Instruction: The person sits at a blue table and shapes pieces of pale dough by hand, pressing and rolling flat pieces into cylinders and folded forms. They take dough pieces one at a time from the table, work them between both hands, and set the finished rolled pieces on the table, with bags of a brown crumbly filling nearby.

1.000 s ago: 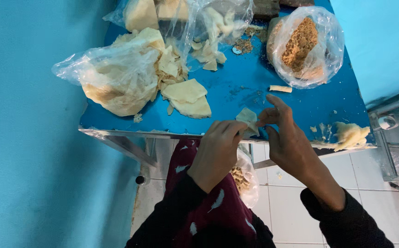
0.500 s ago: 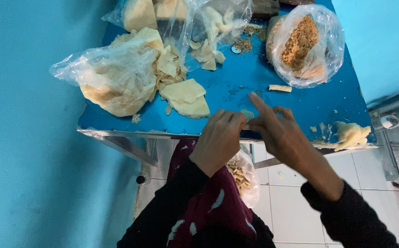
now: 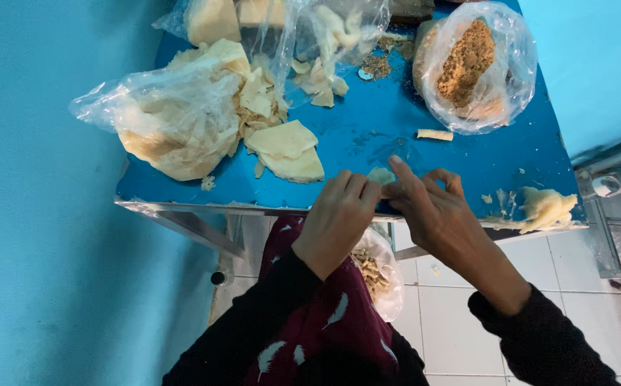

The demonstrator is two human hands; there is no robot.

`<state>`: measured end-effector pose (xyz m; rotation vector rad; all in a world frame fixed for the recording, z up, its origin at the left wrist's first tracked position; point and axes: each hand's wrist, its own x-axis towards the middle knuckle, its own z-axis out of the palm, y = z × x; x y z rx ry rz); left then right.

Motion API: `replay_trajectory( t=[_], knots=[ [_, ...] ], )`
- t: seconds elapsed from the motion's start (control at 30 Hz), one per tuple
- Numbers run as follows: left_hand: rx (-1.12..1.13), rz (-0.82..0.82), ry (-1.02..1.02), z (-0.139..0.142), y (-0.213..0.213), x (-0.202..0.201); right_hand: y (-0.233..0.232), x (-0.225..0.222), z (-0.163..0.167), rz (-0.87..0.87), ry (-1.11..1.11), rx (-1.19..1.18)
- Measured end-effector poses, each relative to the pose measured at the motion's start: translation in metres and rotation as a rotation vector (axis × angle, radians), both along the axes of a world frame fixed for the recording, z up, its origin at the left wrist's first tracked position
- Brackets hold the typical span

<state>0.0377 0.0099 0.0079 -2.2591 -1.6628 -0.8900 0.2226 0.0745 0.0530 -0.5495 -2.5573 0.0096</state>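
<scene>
- While both hands meet at the near edge of the blue counter (image 3: pixel 367 136), the left hand (image 3: pixel 335 218) and right hand (image 3: pixel 435 211) pinch one small pale dough piece (image 3: pixel 380 174) between their fingertips.
- Beyond the left hand: flat dough sheets (image 3: pixel 285 146), a bag of sheets (image 3: pixel 174 118).
- Beyond the right hand: a rolled piece (image 3: pixel 435 134), a bag of brown filling (image 3: pixel 471 64).

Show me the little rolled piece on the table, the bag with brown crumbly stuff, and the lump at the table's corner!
rolled piece (image 3: pixel 434 134), head view, its middle.
bag of brown crumbs (image 3: pixel 514 68), head view, clear plastic side.
pale lump (image 3: pixel 545 208), head view, its top.
</scene>
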Motion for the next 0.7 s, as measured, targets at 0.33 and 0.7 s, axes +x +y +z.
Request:
replay_trajectory(
  t=[0.33,0.7],
  knots=[
    [-0.266,-0.023,-0.328,0.002,0.035,-0.018,0.033,-0.020,0.017,-0.098,0.011,-0.656],
    [0.064,0.042,0.100,0.009,0.007,-0.004,0.013,-0.011,0.000,-0.015,0.043,-0.183]
  ],
)
